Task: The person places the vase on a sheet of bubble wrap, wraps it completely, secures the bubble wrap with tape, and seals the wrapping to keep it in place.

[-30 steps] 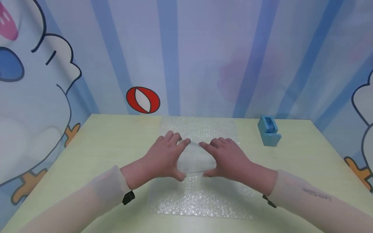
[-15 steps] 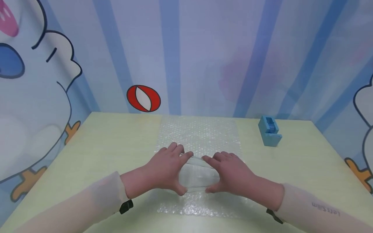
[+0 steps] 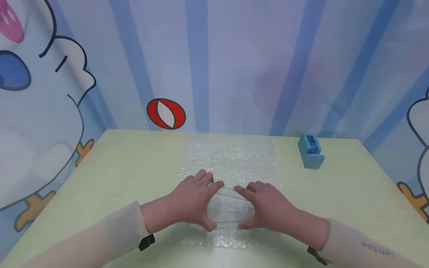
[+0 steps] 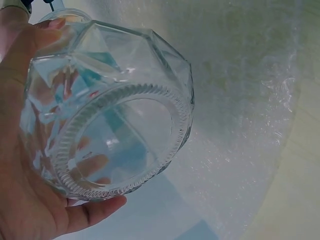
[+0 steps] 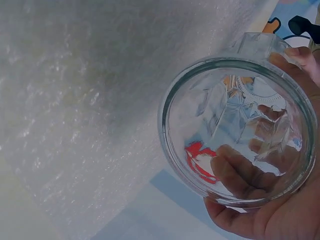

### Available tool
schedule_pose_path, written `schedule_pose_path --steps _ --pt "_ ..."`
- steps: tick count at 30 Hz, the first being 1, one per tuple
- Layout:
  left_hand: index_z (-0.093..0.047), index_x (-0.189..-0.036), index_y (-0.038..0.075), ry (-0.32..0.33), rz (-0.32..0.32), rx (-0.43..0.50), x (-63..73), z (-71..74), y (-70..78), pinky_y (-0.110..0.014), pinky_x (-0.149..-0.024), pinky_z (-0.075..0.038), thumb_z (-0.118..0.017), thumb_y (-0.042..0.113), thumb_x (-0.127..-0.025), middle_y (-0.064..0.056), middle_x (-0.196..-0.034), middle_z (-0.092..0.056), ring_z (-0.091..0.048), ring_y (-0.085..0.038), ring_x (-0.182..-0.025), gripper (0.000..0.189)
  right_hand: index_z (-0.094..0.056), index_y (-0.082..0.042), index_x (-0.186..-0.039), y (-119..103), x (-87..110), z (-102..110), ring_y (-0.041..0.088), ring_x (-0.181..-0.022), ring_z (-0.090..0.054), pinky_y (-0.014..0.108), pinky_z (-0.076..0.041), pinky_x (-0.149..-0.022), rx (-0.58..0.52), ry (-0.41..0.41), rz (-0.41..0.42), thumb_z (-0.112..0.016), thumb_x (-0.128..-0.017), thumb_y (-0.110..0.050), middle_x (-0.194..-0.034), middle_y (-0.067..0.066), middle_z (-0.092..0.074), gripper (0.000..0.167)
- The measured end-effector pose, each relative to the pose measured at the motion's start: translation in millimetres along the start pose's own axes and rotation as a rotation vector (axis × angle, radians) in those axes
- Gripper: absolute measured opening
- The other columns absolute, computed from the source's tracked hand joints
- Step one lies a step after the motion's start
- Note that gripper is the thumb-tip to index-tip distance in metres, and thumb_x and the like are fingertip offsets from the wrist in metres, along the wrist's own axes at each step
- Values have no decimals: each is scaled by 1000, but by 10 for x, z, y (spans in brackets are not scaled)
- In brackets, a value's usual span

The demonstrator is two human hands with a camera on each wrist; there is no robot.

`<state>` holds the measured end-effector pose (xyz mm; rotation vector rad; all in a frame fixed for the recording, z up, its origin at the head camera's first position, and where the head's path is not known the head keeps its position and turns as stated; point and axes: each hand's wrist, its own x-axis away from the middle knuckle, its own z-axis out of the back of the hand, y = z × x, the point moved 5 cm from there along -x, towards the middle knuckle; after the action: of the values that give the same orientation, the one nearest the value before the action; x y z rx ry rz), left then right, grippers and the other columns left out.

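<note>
Because the clear, faceted glass jar (image 3: 231,210) lies sideways between the person's bare hands, a balanced hold matters most. The left hand (image 3: 194,201) curls round the end with the ribbed base, and the right hand (image 3: 273,204) grips the end with the open, round mouth. Smooth glass would likely slip or roll if one side let go early, so even pressure, a level axis and a gentle touch seem wise, with fingertips clear of the underside. The jar is over the near part of a transparent bubble-wrap sheet (image 3: 231,156); whether it touches the bubbles cannot be told.

The sheet lies flat, lengthwise from the far edge of the pale yellow table (image 3: 140,160) toward the person. A light-blue tape dispenser (image 3: 311,152) stands near the far edge, to the right of the sheet. Behind hangs a blue-striped backdrop (image 3: 231,67) printed with a red-and-white ball (image 3: 166,114), with cartoon figures at both sides.
</note>
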<state>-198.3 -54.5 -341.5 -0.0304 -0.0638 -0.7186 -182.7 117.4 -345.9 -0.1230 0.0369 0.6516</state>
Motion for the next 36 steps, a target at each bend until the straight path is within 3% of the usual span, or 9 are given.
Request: schedule_pose_path --steps 10,15,20,25,28,31,36 --pt "-58 -142 15 38 -27 -26 -38 -34 -1 -29 -71 -46 -83 67 -65 -5 -115 -60 -48 -18 -99 96 -63 -13 -137 72 4 -84 10 -79 -54 28 -49 -69 -22 15 -1 -89 -69 -57 -96 -1 -65 86" --pt "-58 -142 16 19 -28 -18 -90 -46 -2 -27 -69 -42 -81 67 -67 -4 -114 -61 -47 -17 -98 94 -63 -14 -139 118 12 -120 12 -83 -57 30 -53 -73 -47 16 -24 -89 -68 -59 -100 0 -65 88" --pt "-59 -142 15 6 -16 8 -111 -52 -11 -28 -70 -45 -81 65 -68 -4 -115 -61 -47 -17 -97 92 -63 -13 -139 137 3 -134 12 -83 -57 29 -52 -72 -63 33 -20 -88 -67 -62 -100 0 -65 90" --pt "-58 -142 16 35 4 66 -85 -62 -24 -34 -78 -51 -83 64 -69 -4 -121 -63 -50 -19 -102 90 -63 -12 -139 151 -6 -142 9 -80 -52 26 -48 -69 -87 34 -26 -88 -67 -61 -98 -1 -63 91" --pt "-55 -146 16 53 9 135 -16 -82 -38 -42 -93 -56 -82 62 -74 -7 -135 -62 -55 -25 -118 89 -63 -12 -140 158 -10 -144 9 -80 -51 26 -48 -69 -100 22 -45 -88 -66 -61 -99 0 -64 92" --pt "-46 -152 14 76 31 211 112 -106 -83 -49 -108 -52 -83 56 -78 -12 -151 -53 -52 -31 -137 93 -62 -13 -140 159 -21 -147 10 -80 -52 28 -49 -70 -108 13 -55 -88 -66 -61 -100 1 -64 92" --pt "-30 -160 8 88 147 346 403 -188 -244 -52 -116 -46 -89 49 -75 -16 -160 -44 -48 -36 -145 112 -62 -12 -140 166 -19 -152 9 -79 -50 27 -48 -69 -116 19 -55 -89 -66 -60 -96 -1 -62 92"
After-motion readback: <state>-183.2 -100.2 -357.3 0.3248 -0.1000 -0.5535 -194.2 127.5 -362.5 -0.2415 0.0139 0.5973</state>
